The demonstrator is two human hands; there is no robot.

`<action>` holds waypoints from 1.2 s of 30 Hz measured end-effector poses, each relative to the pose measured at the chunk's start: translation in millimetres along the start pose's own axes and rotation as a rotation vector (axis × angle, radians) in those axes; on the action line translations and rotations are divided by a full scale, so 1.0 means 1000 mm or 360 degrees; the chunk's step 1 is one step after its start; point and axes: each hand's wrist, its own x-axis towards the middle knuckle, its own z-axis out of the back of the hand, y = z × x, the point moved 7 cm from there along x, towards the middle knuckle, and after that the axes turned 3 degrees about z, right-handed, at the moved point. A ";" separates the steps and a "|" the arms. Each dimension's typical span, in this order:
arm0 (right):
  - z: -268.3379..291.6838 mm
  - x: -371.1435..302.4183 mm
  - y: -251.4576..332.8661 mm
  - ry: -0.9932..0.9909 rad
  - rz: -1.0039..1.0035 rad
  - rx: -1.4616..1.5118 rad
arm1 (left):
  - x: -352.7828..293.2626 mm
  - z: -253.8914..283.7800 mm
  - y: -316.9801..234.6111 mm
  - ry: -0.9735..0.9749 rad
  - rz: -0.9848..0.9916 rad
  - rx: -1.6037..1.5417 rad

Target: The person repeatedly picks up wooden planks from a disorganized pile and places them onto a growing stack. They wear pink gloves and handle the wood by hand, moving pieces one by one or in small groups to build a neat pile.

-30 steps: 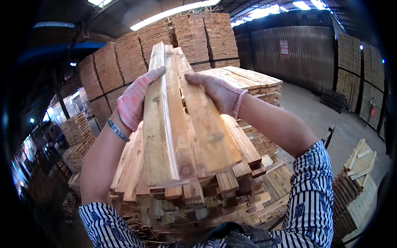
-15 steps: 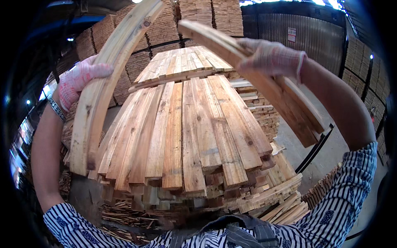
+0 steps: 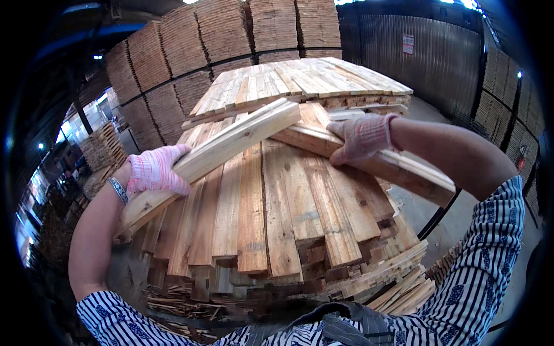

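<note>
Head view: over the left edge of the near stack [image 3: 251,230], our gloved left hand [image 3: 158,171] has its fingers clamped on the left timber [image 3: 242,141], seemingly two boards together, which slants up to the near stack's middle. There its inner end crosses in front of the right timber [image 3: 311,140], apparently also doubled; whether the two touch, we cannot tell. That piece slopes beyond the near stack's right edge, our gloved right hand [image 3: 365,137] gripping it with thumb and fingers wrapped round. We judge the step in hand to be handling the timbers above the near stack; the next move seems to call for firm grips and inner ends steered clear of each other.
</note>
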 end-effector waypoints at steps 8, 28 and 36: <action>0.001 0.016 -0.027 0.0035 0.0105 0.0174 | -0.002 0.068 0.018 -0.0442 -0.0351 -0.0320; 0.012 -0.071 -0.041 -0.0447 -0.0349 0.0671 | 0.030 0.090 -0.032 -0.0325 -0.0487 -0.0353; -0.045 -0.142 -0.163 -0.0721 -0.0223 0.1858 | 0.122 0.012 -0.017 0.0464 -0.0200 -0.0195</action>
